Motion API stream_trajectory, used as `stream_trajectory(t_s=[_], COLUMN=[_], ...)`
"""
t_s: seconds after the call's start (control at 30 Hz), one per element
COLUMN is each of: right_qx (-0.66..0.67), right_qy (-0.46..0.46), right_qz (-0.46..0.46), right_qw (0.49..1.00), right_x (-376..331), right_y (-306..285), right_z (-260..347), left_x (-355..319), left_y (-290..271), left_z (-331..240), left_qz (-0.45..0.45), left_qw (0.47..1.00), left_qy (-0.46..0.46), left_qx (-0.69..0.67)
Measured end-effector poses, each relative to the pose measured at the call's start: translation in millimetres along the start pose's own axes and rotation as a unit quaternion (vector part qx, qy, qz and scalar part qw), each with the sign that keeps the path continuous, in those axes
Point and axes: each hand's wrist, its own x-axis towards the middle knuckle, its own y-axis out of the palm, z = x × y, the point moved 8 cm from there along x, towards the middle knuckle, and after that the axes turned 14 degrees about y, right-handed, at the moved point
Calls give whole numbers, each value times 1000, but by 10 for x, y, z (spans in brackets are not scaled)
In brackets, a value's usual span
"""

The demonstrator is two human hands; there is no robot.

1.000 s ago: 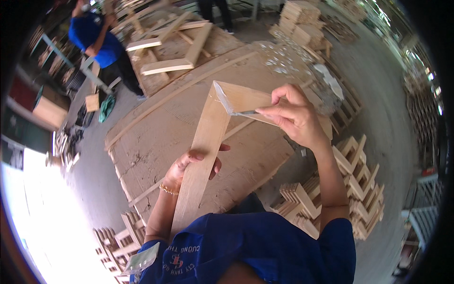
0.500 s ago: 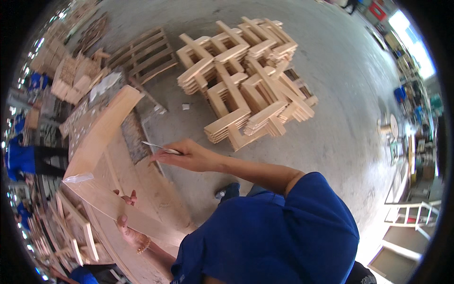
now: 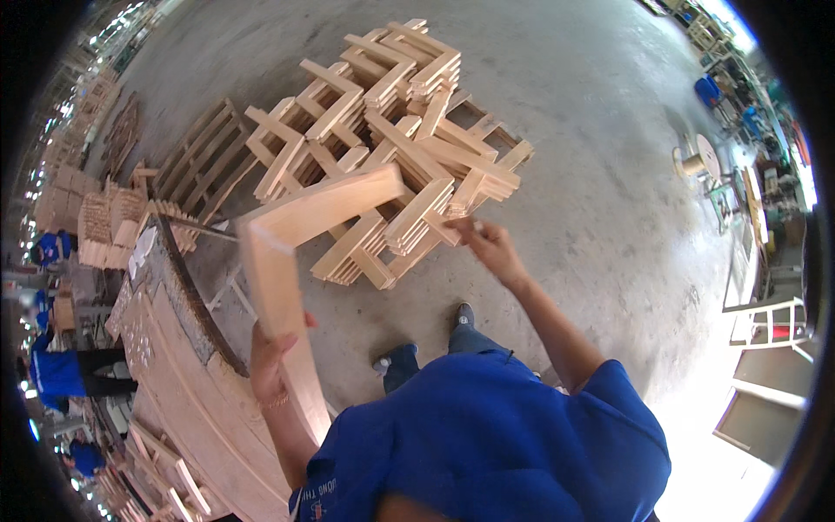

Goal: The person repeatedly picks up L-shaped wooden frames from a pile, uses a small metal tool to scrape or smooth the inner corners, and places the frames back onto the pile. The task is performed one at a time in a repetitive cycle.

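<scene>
My left hand (image 3: 273, 364) is closed round one arm of an L-shaped wooden frame piece (image 3: 326, 209), which is lifted off the bench. A whitish smear marks the piece's corner joint. My right hand (image 3: 492, 250) is out to the right with its fingers pressed together; what they hold, if anything, does not show clearly. Its fingertips overlap the near edge of a pile of similar L-shaped pieces (image 3: 417, 161) in the picture, and I cannot tell whether they touch it.
To the left stands a wooden workbench (image 3: 187, 383) with a worn, spotted edge. Behind it are a slatted pallet (image 3: 202, 157) and stacked wood blocks (image 3: 113, 217). A person in blue (image 3: 59, 370) is at the far left. A cable spool (image 3: 698, 160) stands at the right.
My left hand has raised the L-shaped piece from the bench and swung it right toward the pile. My right hand has moved right; the thin bladed tool it held no longer shows clearly.
</scene>
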Motion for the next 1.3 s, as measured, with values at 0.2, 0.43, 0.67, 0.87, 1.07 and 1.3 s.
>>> stream_trajectory(t_s=[0.2,0.43,0.67,0.87,1.07,1.3], right_qx=[-12,-188,-205,104,327,447], right_qy=[14,-8,100,249,290,256], right_qz=[-60,124,199,41,-182,-224], right_qw=[998,974,953,962,881,827], right_x=[215,980,1416,1355,1855,3206], right_y=[-1029,-1084,-1145,-1959,-1788,-1778], right_z=[95,631,356,-925,-2017,-3218], left_x=[477,1088,2199,3112,2042,1482], left_y=[613,1196,1350,672,377,830], left_z=[477,763,1082,997,2620,3169], left_qz=[64,147,283,-64,-195,-115], left_qw=[989,954,945,995,954,907], left_qy=[-62,-172,-161,-2,-224,-404], left_qx=[-115,-195,-37,70,-40,12])
